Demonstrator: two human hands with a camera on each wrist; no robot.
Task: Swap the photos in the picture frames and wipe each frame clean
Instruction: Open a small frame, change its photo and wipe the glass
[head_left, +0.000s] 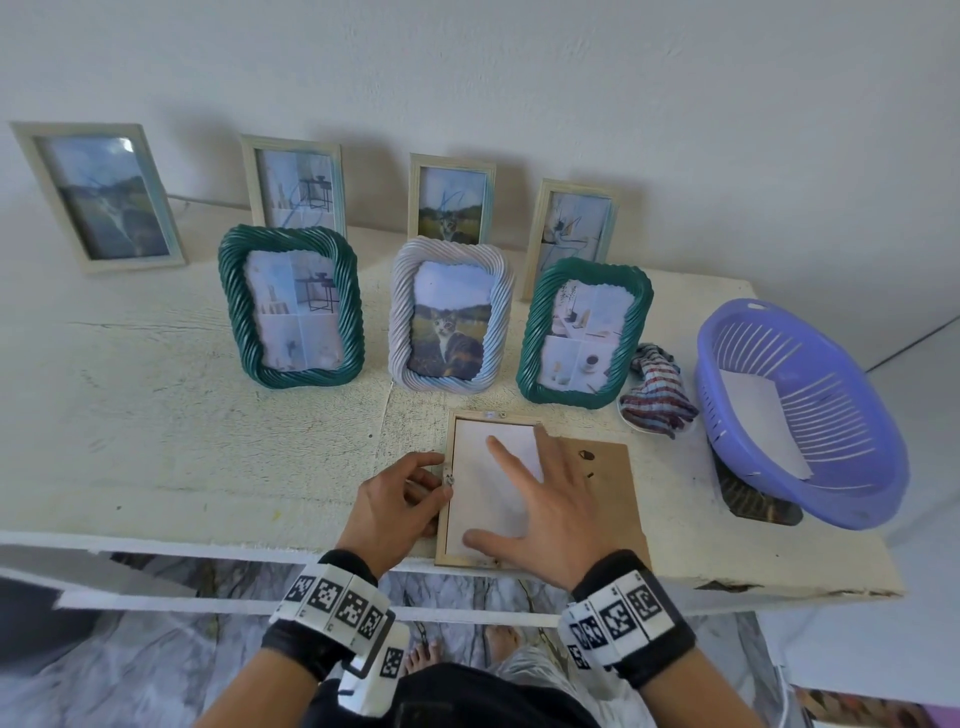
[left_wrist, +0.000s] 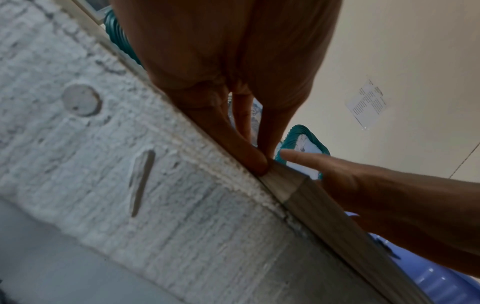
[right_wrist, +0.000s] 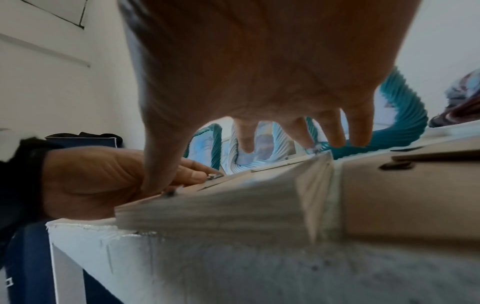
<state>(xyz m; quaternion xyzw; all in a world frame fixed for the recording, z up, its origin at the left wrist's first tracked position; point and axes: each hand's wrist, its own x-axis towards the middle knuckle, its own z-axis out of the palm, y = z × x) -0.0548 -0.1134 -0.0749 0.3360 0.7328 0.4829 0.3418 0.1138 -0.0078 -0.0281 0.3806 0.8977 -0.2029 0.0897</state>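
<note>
White table (head_left: 156, 426), paint worn. On it: 4 pale flat frames at back vs wall, 3 rope-edged frames in front (2 green, 1 pale), open wood frame (head_left: 442, 535) face-down nr front edge, brown backing board (head_left: 608, 483) beside it, striped cloth (head_left: 655, 395), purple basket (head_left: 852, 499) at rt.

Eight picture frames are on the worktop (head_left: 156, 415): four plain pale frames (head_left: 98, 195) at the back, two green twisted frames (head_left: 291, 306), one white twisted frame (head_left: 451, 314), and one wooden frame (head_left: 448, 519) lying face down. There is one brown backing board (head_left: 608, 493), one striped cloth (head_left: 655, 389) and one purple basket (head_left: 800, 410).
</note>
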